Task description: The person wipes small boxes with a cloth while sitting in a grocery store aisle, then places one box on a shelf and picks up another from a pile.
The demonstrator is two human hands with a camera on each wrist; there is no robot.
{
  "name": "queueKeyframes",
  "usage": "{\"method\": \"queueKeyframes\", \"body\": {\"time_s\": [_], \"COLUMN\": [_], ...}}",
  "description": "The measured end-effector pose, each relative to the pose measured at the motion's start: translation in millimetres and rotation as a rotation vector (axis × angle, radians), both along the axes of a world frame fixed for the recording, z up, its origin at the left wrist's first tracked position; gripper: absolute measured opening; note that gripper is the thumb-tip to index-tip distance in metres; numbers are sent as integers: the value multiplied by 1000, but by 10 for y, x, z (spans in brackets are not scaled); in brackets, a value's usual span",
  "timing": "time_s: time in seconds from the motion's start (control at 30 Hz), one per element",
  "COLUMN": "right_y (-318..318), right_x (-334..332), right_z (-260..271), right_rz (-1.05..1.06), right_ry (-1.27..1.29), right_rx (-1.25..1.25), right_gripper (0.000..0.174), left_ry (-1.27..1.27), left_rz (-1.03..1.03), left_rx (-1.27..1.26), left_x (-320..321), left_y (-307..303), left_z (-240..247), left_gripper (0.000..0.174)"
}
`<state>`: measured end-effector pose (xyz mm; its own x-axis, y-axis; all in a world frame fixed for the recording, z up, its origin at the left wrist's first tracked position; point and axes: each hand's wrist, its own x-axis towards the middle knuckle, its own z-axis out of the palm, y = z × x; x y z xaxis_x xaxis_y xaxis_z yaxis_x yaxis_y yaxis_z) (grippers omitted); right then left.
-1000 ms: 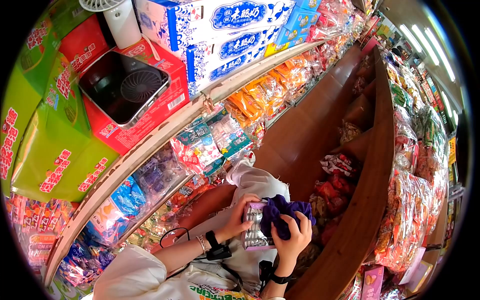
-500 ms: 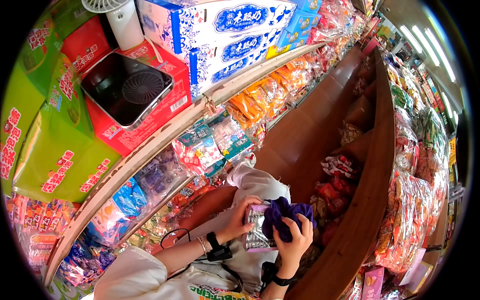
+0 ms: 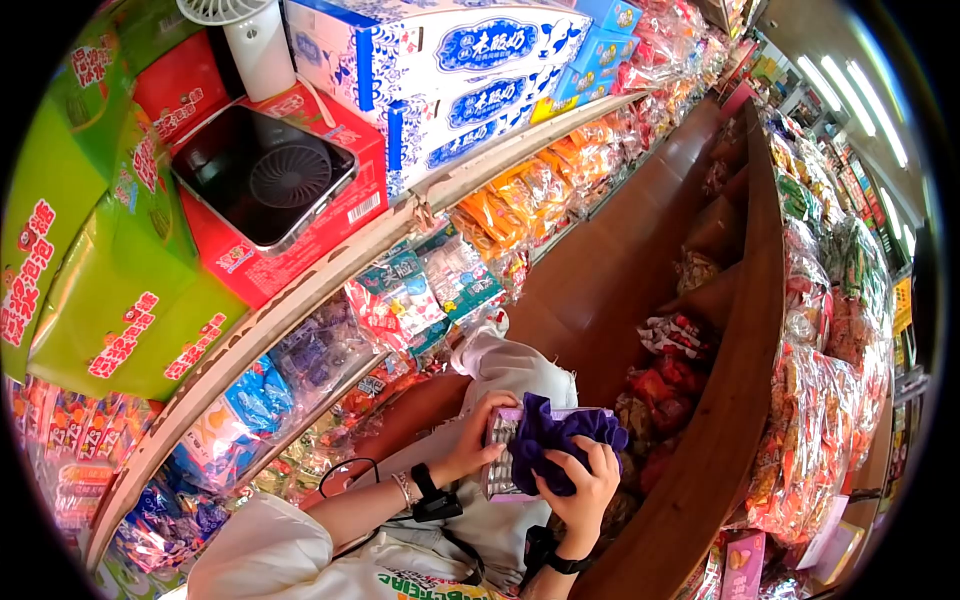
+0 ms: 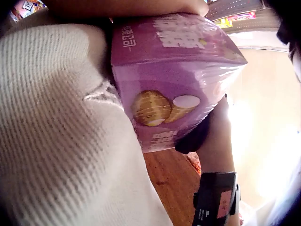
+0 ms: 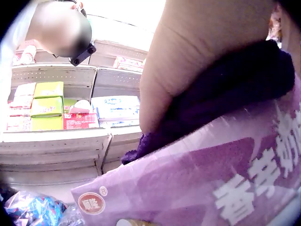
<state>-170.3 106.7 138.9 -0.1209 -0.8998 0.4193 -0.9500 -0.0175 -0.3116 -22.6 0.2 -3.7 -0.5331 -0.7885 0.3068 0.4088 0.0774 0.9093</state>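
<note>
A purple box (image 3: 503,432) with silvery wrapped contents showing rests over the person's lap; its printed side (image 4: 164,101) fills much of the left wrist view. The left hand (image 3: 484,436) grips the box by its left edge. Over the top lies a bunched dark purple cloth (image 3: 548,432), held under the curled fingers of the right hand (image 3: 588,490). In the right wrist view the right hand (image 5: 197,52) presses the cloth (image 5: 221,94) against the box (image 5: 188,179).
Left of the lap, a shelf edge (image 3: 330,262) carries blue-and-white cartons (image 3: 440,50), a red box (image 3: 350,185) with a black-topped tray and a white fan (image 3: 255,50). A curved wooden ledge (image 3: 735,400) runs at the right, beside bagged snacks (image 3: 800,440).
The cloth has shifted left across the box top, covering more of its middle, and the right hand has moved slightly left and down with it. The left hand keeps its grip.
</note>
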Motion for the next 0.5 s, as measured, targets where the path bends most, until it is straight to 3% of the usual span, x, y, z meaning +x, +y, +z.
{"method": "queueKeyframes", "body": {"time_s": [0.5], "right_y": [-110], "right_x": [166], "right_z": [-90], "right_rz": [-306], "right_ry": [-36], "right_rx": [-79], "right_gripper": [31], "left_ry": [20], "left_rz": [-4], "left_rx": [20], "left_x": [-11], "left_y": [-3], "left_z": [41], "left_gripper": [68]}}
